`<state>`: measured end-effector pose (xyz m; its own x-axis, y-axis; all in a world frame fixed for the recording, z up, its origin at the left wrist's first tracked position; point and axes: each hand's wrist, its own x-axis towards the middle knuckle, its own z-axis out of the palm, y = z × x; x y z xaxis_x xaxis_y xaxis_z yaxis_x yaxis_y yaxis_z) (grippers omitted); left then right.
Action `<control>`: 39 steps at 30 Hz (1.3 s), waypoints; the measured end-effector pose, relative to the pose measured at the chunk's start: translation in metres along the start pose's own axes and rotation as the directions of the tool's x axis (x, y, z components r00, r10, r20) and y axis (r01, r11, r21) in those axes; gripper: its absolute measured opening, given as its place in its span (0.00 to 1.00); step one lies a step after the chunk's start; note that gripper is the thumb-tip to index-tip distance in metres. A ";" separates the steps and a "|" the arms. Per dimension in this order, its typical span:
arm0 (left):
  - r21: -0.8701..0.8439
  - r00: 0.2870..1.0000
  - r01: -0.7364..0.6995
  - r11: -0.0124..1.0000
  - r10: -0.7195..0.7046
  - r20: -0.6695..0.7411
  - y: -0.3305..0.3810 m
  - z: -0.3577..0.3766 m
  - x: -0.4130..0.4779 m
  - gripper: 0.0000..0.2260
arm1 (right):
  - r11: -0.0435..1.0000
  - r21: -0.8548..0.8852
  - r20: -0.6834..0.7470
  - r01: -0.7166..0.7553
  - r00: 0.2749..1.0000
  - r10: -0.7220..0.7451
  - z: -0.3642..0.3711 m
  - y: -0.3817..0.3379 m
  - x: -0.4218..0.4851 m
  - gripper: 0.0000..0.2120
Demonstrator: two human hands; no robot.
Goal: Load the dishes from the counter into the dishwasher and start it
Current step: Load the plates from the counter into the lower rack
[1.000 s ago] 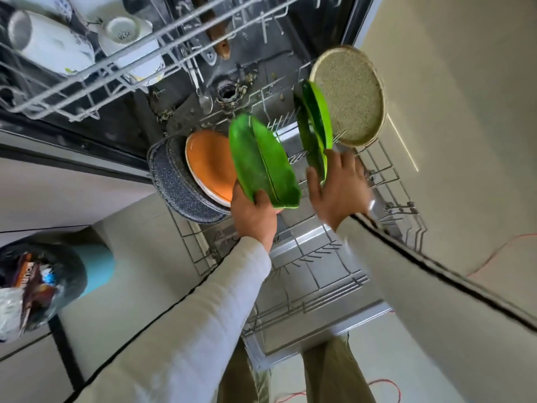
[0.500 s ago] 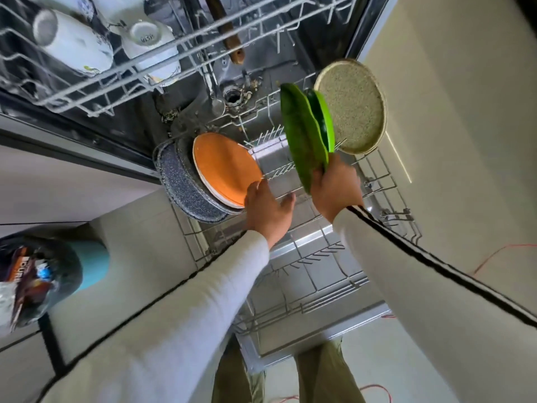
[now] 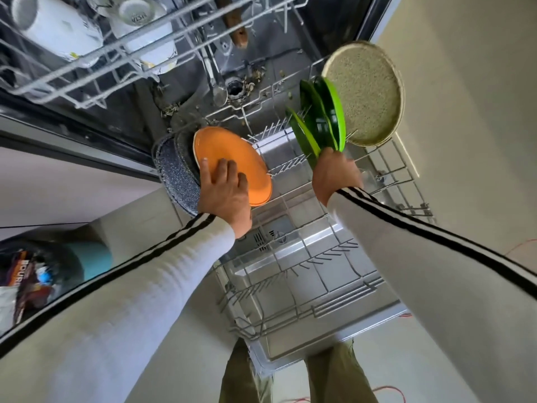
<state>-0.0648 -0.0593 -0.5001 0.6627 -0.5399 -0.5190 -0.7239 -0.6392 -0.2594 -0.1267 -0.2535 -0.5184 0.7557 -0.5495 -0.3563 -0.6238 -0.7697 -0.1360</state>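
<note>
The dishwasher's lower rack (image 3: 313, 289) is pulled out below me. Green leaf-shaped plates (image 3: 321, 123) stand on edge in it, next to an upright speckled beige plate (image 3: 366, 91). My right hand (image 3: 334, 175) grips the lower edge of the green plates. An orange plate (image 3: 229, 158) leans against a dark speckled pan (image 3: 174, 175) at the rack's left. My left hand (image 3: 225, 193) lies on the orange plate's face with fingers spread; I cannot tell whether it grips the rim.
The upper rack (image 3: 96, 65) holds white mugs (image 3: 55, 27) and juts out at top left. A wooden utensil (image 3: 235, 27) lies at its back. A teal-rimmed bin (image 3: 43, 274) with wrappers stands on the left floor. Red cable (image 3: 389, 392) lies near my feet.
My left hand handed the green plate over to the right, then moved left onto the orange plate. My right hand pushed the green plates down among the tines beside the beige plate.
</note>
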 end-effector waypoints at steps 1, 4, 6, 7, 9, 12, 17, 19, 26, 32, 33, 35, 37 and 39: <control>0.011 1.000 -0.006 1.000 0.006 0.000 -0.001 0.003 -0.001 0.34 | 1.000 -0.009 0.001 -0.001 1.000 0.001 0.003 -0.001 -0.001 0.10; 0.017 1.000 -0.011 1.000 0.011 -0.023 -0.003 0.007 -0.002 0.35 | 1.000 0.006 0.030 -0.022 0.999 0.022 0.010 -0.002 -0.003 0.09; 0.010 1.000 -0.007 1.000 0.008 -0.025 -0.002 0.008 -0.002 0.36 | 0.999 0.034 0.073 -0.040 0.997 0.037 0.010 0.000 -0.004 0.10; 0.003 1.000 -0.008 1.000 0.008 -0.025 -0.001 0.008 -0.002 0.36 | 0.997 0.049 0.093 -0.054 0.994 0.049 0.009 0.002 -0.005 0.10; -0.017 0.999 -0.012 1.000 0.012 -0.032 0.001 0.008 -0.002 0.36 | 0.990 0.096 0.111 -0.105 0.989 0.094 0.006 0.006 -0.006 0.10; -0.043 0.999 -0.024 0.999 0.022 -0.042 0.005 0.006 -0.003 0.36 | 0.976 0.148 0.131 -0.158 0.982 0.139 0.005 0.004 -0.009 0.10; -0.075 0.996 -0.048 0.996 0.043 -0.075 0.013 0.010 -0.009 0.35 | 0.937 0.283 0.062 -0.205 0.979 0.195 0.014 0.003 -0.018 0.09; -0.088 0.995 -0.057 0.994 0.050 -0.082 0.015 0.012 -0.012 0.34 | 0.943 0.297 -0.026 -0.154 0.985 0.169 0.016 0.008 -0.024 0.12; -0.123 0.993 -0.077 0.989 0.065 -0.096 0.024 0.010 -0.014 0.35 | 0.956 0.244 -0.085 -0.164 0.978 0.190 0.006 -0.002 -0.011 0.13; -0.167 0.985 -0.107 0.980 0.082 -0.149 0.029 0.013 -0.016 0.36 | 0.953 0.095 -0.011 -0.286 0.957 0.289 0.007 -0.006 0.017 0.20; -0.173 0.984 -0.110 0.979 0.083 -0.155 0.030 0.014 -0.017 0.36 | 0.957 0.061 -0.008 -0.283 0.959 0.284 0.010 -0.004 0.017 0.21; -0.179 0.983 -0.117 0.977 0.088 -0.159 0.031 0.014 -0.019 0.36 | 0.965 -0.002 0.024 -0.261 0.965 0.261 0.019 0.000 0.013 0.25; -0.184 0.982 -0.123 0.975 0.093 -0.164 0.033 0.014 -0.020 0.36 | 0.969 -0.008 0.035 -0.248 0.968 0.248 0.030 0.003 0.006 0.29; -0.186 0.981 -0.127 0.974 0.095 -0.172 0.033 0.013 -0.020 0.36 | 0.969 0.025 0.016 -0.247 0.969 0.247 0.035 0.003 0.000 0.31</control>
<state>-0.1049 -0.0621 -0.5090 0.6141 -0.6842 -0.3935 -0.7538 -0.6562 -0.0354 -0.1360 -0.2444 -0.5508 0.5752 -0.7170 -0.3938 -0.7959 -0.6016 -0.0673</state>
